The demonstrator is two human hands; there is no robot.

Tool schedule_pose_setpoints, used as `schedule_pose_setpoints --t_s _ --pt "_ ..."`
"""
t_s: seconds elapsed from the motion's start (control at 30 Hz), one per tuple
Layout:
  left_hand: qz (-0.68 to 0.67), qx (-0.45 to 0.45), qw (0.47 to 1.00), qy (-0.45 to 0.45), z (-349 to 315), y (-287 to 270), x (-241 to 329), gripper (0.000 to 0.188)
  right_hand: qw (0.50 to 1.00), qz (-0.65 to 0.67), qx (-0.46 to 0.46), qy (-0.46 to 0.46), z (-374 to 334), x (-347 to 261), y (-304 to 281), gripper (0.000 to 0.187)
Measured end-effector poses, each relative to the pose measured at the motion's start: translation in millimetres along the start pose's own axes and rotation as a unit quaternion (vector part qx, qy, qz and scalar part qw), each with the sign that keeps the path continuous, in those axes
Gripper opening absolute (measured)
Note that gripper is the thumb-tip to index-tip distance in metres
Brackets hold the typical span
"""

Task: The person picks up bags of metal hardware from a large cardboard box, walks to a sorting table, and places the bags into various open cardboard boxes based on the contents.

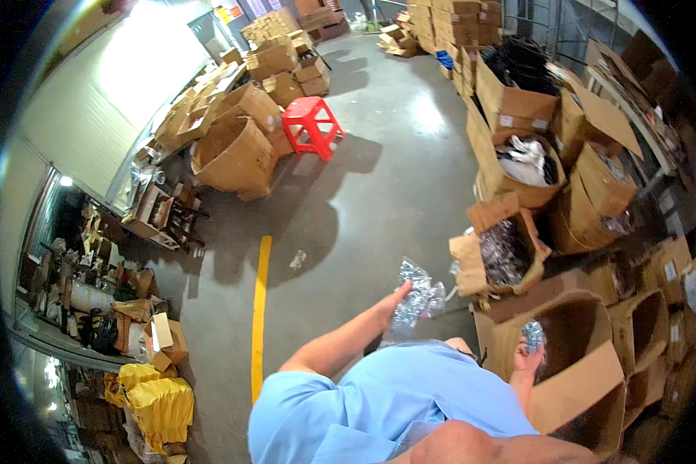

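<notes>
My left hand [394,301] is closed on a clear plastic bag [417,300] that looks filled with small shiny silver-blue pieces, held out above the floor in front of me. My right hand [527,358] grips a smaller shiny silver-blue packet [533,335]; its contents are too small to make out. That hand is at the mouth of a large open cardboard box [564,396] on my right, with one flap folded outward. Ahead of this box, another open carton [505,251] holds many crinkled clear plastic bags.
Open cartons [518,108] with black and white goods line the right side. A red plastic stool [312,127] stands ahead, beside a big empty-looking carton [236,158]. A yellow floor line [261,309] runs at left, near yellow sacks [158,406] and cluttered shelving.
</notes>
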State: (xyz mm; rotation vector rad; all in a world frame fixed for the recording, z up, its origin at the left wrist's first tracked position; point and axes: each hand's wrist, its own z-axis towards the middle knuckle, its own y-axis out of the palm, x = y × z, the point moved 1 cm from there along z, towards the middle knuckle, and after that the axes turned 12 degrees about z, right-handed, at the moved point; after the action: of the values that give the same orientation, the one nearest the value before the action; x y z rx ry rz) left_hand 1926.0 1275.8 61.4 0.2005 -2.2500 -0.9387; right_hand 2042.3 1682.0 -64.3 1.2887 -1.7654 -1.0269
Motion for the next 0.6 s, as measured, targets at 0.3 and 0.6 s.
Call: schedule_pose_setpoints --t_s 0.3,0.6 --pt "-0.032 0.054 0.993 0.097 76 -85 149 0.044 0.981 -0.14 0.101 0.085 203 135 112 0.035" --pt "-0.252 0.257 0.909 0.21 57 -205 262 0.046 0.867 -0.331 -0.02 0.373 446 433 228 0.022"
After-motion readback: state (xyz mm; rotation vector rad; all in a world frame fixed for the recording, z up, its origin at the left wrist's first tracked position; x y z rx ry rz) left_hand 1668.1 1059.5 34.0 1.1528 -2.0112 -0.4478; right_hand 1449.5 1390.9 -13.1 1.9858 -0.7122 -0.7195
